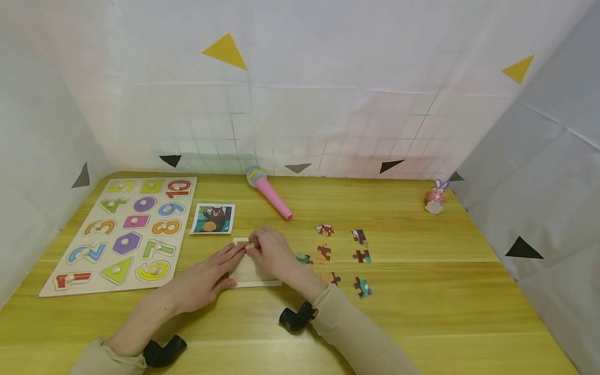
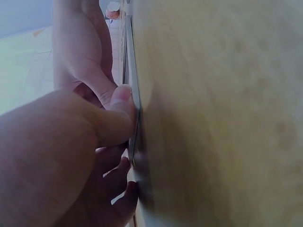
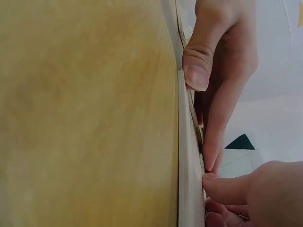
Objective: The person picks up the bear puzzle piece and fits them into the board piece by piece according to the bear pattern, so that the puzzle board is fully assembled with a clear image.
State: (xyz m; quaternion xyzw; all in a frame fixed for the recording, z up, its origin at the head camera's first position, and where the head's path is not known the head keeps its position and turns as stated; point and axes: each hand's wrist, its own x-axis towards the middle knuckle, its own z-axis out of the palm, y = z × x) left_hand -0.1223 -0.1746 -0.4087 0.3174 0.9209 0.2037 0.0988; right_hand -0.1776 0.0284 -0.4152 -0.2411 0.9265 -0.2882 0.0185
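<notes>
The step in hand was judged to be seating a piece point(image 1: 246, 243) in the far left corner of the tray point(image 1: 258, 285). The right hand point(image 1: 276, 258) appeared to pinch that piece between thumb and forefinger. The left hand point(image 1: 203, 279) lay across the tray's left edge, fingers straight and together, thumb apart at the near edge. The next move seemed to call for pressing the piece square against both rims, then taking another from the loose pieces point(image 1: 323, 253).

Those lay right of the tray, some near the right forearm. Bare table point(image 1: 431, 255) lay beyond them. Leftward room was tight: the number board point(image 1: 147, 238) sat near the left hand. The card point(image 1: 213, 219) lay just beyond the tray, apart from it.
</notes>
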